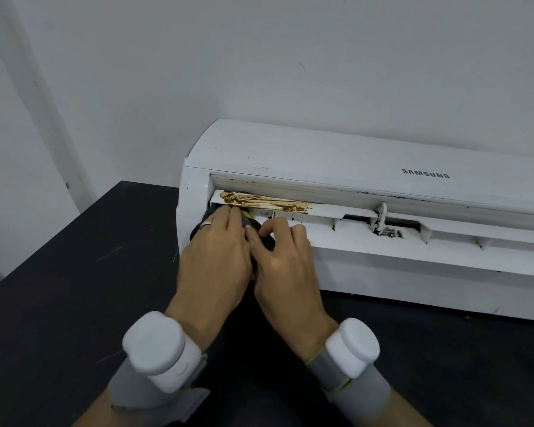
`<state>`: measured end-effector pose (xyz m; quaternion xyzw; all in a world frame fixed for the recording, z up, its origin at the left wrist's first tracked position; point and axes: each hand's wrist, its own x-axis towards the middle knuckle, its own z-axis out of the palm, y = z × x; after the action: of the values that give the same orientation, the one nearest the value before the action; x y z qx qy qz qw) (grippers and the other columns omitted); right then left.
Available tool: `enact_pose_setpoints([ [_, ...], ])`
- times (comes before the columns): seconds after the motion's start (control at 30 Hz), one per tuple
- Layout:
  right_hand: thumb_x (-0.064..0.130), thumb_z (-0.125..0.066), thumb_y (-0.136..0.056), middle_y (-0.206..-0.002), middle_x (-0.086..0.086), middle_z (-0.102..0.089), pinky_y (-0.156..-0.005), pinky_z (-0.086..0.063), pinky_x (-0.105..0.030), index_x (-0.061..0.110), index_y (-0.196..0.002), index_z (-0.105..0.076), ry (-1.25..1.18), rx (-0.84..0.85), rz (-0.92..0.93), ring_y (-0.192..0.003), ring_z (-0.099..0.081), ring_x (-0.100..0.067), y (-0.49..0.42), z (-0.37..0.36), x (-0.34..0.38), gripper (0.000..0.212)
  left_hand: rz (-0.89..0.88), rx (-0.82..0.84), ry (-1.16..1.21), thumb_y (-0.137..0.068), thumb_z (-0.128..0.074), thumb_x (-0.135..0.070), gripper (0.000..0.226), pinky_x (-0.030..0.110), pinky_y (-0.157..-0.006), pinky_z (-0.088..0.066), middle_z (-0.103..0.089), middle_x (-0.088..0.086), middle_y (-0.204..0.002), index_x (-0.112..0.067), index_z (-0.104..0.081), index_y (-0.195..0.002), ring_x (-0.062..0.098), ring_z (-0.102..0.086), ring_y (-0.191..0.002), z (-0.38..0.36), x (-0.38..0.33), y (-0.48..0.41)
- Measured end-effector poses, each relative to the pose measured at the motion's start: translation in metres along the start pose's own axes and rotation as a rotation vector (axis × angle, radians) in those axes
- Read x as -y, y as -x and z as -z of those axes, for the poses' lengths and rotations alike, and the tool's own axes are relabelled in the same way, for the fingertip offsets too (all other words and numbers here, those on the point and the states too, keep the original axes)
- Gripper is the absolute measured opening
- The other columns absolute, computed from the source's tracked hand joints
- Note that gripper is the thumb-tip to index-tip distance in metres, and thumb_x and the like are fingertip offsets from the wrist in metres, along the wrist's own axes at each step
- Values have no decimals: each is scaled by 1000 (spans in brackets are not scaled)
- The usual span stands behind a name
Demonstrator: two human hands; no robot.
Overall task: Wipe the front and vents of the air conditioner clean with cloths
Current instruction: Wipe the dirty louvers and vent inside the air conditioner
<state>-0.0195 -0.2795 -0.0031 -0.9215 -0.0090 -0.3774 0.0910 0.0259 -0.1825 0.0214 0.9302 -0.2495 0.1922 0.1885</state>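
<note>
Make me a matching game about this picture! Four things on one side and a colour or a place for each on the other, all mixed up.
Things:
1. air conditioner
2. table
3. stain
4. cloth

Match with:
A. brown
B. under the left hand and the right hand
C. white
D. black, beneath the air conditioner

Pairs: 1-C, 2-D, 3-A, 4-B

Air conditioner (352, 161) on the table (59, 288), far right, against the wall (259, 57) — left hand (216, 251), right hand (287, 260) and cloth (267, 241) at its left end.
</note>
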Motion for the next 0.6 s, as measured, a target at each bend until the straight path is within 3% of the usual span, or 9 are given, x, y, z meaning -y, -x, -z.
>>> enact_pose_setpoints([
  [0.2, 1, -66, -81, -101, -11, -59, -65, -50, -34, 6, -116, -66, -74, 48, 82, -87, -51, -27, 7, 11, -15, 35, 81, 28, -61, -100, -36, -21, 47, 24, -99, -41, -39, 13, -146, -2, -34, -143, 23, -40, -134, 2, -14, 17],
  [0.27, 6, -54, -85, -98, -11, -58, -64, -49, -33, 6, -117, -65, -69, 57, 85, -84, -50, -24, 10, 13, -16, 33, 40, 43, -14, -95, -49, -12, 42, 31, -97, -46, -51, 21, -136, 5, -47, -133, 31, -48, -127, 7, -13, 17],
  [0.37, 6, -48, -88, -91, -11, -56, -59, -45, -33, 6, -117, -64, -78, 36, 36, -78, -47, -23, 9, 11, -7, 33, -73, 1, 40, -85, -61, 2, 21, 37, -85, -53, -66, 21, -106, 7, -65, -104, 34, -64, -100, 7, -3, 4],
  [0.47, 0, -56, -84, -84, -11, -55, -56, -37, -32, 6, -114, -66, -14, -19, -49, -74, -46, -24, 3, 7, 4, 32, -111, 18, 145, -95, -42, -8, 25, 28, -87, -43, -63, 12, -108, -1, -61, -110, 25, -58, -98, 9, 2, -11],
  [0.6, 2, -67, -79, -80, -9, -55, -56, -29, -31, 9, -111, -68, 75, -24, -142, -70, -46, -25, -2, 5, 15, 34, -44, -15, 144, -97, -39, -12, 25, 25, -83, -45, -58, 6, -114, -7, -56, -115, 21, -54, -104, 1, 2, -11],
])
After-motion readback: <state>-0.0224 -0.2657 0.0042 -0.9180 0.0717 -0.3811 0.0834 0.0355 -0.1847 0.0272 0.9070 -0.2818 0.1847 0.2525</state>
